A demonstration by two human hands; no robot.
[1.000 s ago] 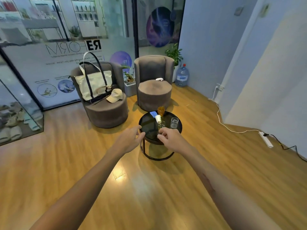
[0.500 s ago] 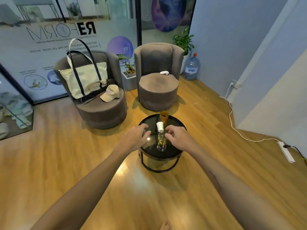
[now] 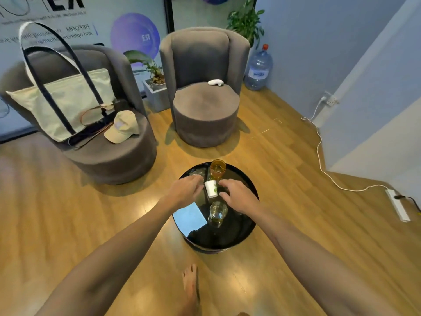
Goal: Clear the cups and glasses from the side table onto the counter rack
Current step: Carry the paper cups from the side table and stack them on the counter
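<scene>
A: Left hand (image 3: 185, 190) and right hand (image 3: 237, 197) open, empty, flanking the white cup (image 3: 210, 188).

B: Amber glass (image 3: 218, 169) just behind the cup, clear glass (image 3: 218, 212) just before it, all on the table (image 3: 247, 233).

A: Still at the first pickup. Next: close on the cup or a glass, lift straight.

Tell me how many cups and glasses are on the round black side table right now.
3 clearly: an amber glass at the far edge, a white paper cup between the left hand and right hand, and a clear glass nearer. Another may be hidden under the right hand.
</scene>
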